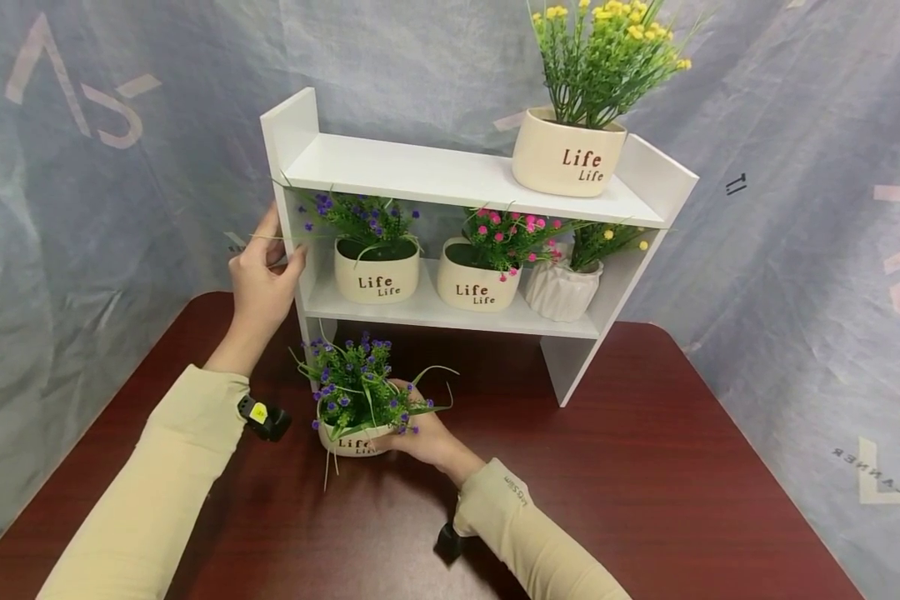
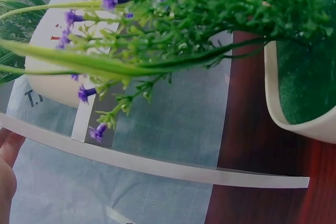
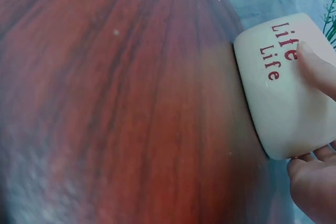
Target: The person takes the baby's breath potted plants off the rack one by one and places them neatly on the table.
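Pot-and-shelf arranging is looking mostly done, judging by the layout: four pots are standing on the white two-tier board shelf [image 1: 397,162], one is sitting off it.

On shelf: a cream oval ceramic pot with tall yellow flowers [image 1: 570,150] is occupying the right end of the upper board. Lower board, left to right: a cream oval ceramic pot with purple flowers [image 1: 375,271], a cream oval ceramic pot with pink flowers [image 1: 472,279], a white fluted pot with small yellow flowers [image 1: 566,287]. All four are standing upright, nobody touching them.

Off shelf, so the part left over: a second cream purple-flowered "Life" pot [image 1: 356,404], staying low at the front left by the shelf's foot, over the dark red-brown wood-grain counter [image 1: 645,483]. Whether its base is fully resting or slightly lifting, can't tell. Whether it is going on or coming off, can't tell either.

Hands: the right hand [image 1: 423,429] is holding that second pot, thumb lying across the lettered front, fingers wrapping the end. The left hand [image 1: 258,279] is touching the shelf's left side panel [image 1: 292,133] from outside; gripping or only bracing, not showing clearly.
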Tool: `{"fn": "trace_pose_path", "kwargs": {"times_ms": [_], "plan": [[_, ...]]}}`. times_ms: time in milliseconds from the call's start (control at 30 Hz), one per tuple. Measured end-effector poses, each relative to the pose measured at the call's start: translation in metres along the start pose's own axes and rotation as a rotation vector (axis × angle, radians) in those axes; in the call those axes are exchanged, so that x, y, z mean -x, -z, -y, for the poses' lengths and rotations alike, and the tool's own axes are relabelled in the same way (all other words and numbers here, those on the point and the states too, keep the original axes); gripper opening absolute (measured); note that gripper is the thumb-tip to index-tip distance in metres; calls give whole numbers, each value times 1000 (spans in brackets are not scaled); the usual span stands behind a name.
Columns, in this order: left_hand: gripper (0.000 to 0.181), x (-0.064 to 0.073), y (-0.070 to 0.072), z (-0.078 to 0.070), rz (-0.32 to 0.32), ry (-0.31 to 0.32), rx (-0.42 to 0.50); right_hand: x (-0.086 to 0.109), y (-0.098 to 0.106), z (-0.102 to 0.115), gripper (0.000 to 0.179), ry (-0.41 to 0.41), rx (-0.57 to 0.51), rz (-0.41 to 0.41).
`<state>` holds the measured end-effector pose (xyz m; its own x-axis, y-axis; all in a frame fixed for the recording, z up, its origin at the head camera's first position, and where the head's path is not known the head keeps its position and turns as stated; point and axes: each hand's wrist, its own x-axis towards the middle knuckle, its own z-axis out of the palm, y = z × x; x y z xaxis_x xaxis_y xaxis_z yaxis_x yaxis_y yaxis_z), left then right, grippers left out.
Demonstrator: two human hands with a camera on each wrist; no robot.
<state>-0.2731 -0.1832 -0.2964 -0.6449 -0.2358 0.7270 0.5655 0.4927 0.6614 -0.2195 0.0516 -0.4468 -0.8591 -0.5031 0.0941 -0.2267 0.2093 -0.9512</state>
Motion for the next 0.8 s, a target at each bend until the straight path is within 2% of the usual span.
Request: {"fn": "trace_pose_path", "kwargs": {"times_ms": [200,467,800], "plan": [[63,1,-1,0,-3,-15,-6,2,7,-1,101,-16,33,41],[63,1,-1,-1,-3,-5,-5,8,27,1,99,4,66,64],[63,0,-1,-1,-7,2,-6,14,45,6,98,2,23,96]]}}
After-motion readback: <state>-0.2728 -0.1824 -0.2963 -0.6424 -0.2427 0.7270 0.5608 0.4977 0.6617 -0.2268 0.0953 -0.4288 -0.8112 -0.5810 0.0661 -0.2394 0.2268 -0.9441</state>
